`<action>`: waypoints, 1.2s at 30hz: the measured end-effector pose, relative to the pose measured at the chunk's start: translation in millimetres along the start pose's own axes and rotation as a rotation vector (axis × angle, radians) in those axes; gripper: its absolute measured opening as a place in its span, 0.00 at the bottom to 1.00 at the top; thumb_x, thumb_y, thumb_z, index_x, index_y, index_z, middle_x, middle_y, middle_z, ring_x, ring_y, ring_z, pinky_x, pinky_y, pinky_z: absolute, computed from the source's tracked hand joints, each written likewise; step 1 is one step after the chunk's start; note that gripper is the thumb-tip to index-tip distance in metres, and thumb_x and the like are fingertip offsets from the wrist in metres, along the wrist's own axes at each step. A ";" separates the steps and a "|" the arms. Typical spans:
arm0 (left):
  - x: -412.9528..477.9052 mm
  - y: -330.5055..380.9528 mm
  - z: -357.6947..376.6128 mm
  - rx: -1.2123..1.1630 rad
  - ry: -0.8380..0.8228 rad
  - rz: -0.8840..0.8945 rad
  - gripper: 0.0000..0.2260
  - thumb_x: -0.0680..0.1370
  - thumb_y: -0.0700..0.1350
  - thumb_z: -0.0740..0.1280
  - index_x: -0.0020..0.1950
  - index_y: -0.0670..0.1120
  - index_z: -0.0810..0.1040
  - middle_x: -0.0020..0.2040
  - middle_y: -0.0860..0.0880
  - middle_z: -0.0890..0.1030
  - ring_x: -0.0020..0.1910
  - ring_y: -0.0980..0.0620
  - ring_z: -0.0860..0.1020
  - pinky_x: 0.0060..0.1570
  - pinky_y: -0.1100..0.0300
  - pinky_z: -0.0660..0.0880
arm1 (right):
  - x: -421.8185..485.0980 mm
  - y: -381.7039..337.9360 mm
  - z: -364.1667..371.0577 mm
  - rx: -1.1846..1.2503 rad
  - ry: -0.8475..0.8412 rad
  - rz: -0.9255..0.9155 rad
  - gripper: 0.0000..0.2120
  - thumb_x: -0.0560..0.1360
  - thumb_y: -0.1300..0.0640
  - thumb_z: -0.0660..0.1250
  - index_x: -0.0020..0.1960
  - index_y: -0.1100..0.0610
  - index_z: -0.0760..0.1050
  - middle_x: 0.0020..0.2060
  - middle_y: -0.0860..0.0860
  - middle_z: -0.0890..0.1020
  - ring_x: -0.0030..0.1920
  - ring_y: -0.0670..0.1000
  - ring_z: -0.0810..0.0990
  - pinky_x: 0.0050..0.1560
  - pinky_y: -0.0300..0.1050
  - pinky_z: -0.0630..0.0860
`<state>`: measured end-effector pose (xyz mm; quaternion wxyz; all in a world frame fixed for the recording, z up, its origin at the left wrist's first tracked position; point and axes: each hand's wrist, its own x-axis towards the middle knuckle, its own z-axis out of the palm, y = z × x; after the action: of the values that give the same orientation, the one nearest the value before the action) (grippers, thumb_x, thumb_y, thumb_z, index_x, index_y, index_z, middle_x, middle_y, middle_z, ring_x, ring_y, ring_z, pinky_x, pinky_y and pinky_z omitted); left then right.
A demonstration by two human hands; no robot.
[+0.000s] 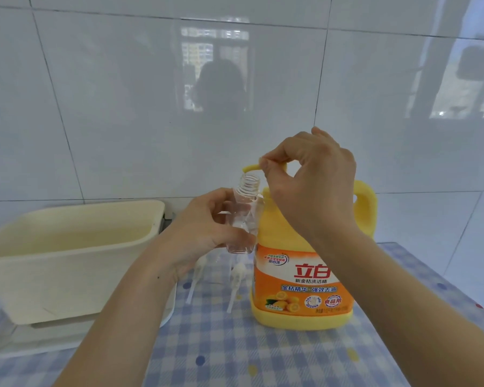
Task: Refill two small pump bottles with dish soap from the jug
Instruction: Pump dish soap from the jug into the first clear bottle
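While our left hand (204, 233) curls thumb and fingers around a small clear bottle (245, 216), we hold it uncapped and slightly tilted, its open neck just under the yellow spout. Our right hand (313, 185) pinches the pump head (250, 169) of the jug (299, 275) between thumb and bent fingers. The jug stands upright on the checked cloth (263, 358). Two white pump tops (238, 275) lie beside it, near a cream tub (67, 263).

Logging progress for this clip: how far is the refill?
Done: two pump tops lie off on the cloth. In hand: left hand holds an open, empty-looking bottle under the jug spout, pinched by the right hand. Left: filling, recapping; second bottle unseen.
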<state>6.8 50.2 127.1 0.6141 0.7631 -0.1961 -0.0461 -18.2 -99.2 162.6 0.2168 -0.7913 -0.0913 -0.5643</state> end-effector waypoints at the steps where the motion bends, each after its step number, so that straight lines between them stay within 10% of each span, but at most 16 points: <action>1: -0.3 0.3 0.0 0.002 0.002 0.000 0.29 0.64 0.32 0.77 0.62 0.50 0.78 0.56 0.50 0.83 0.56 0.46 0.81 0.55 0.44 0.80 | -0.6 0.5 0.0 0.008 -0.001 -0.002 0.05 0.70 0.60 0.71 0.36 0.55 0.82 0.32 0.48 0.82 0.35 0.51 0.78 0.64 0.38 0.62; 10: -1.8 1.7 -3.1 -0.073 0.023 -0.007 0.24 0.65 0.30 0.76 0.56 0.48 0.80 0.54 0.49 0.83 0.49 0.50 0.83 0.43 0.55 0.83 | -2.6 3.3 4.2 0.049 0.032 -0.011 0.06 0.70 0.61 0.71 0.34 0.57 0.81 0.30 0.48 0.80 0.32 0.50 0.76 0.63 0.40 0.66; 16: -2.4 2.1 -1.3 -0.074 0.023 0.004 0.23 0.65 0.31 0.76 0.56 0.50 0.80 0.53 0.50 0.83 0.50 0.51 0.83 0.45 0.54 0.83 | -5.8 5.8 5.1 0.068 0.033 -0.034 0.06 0.69 0.61 0.71 0.34 0.57 0.80 0.30 0.48 0.79 0.35 0.52 0.75 0.41 0.38 0.71; 25: -0.9 -1.6 -2.6 0.020 0.044 -0.025 0.25 0.63 0.33 0.78 0.57 0.49 0.80 0.53 0.48 0.83 0.52 0.46 0.82 0.52 0.43 0.81 | -24.2 10.1 12.0 0.115 0.074 -0.058 0.04 0.69 0.62 0.71 0.36 0.59 0.80 0.31 0.50 0.79 0.36 0.54 0.75 0.41 0.43 0.72; 36: 0.3 -8.7 -8.9 0.123 -0.041 -0.072 0.30 0.61 0.29 0.78 0.57 0.54 0.80 0.55 0.50 0.83 0.53 0.50 0.82 0.51 0.54 0.81 | -28.0 8.7 12.7 0.113 0.063 -0.032 0.04 0.70 0.62 0.70 0.36 0.59 0.80 0.32 0.49 0.79 0.37 0.52 0.74 0.37 0.39 0.68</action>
<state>12.0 59.7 121.0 0.5600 0.8047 -0.1836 -0.0718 -13.7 -98.4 131.0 0.2550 -0.7580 -0.1290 -0.5863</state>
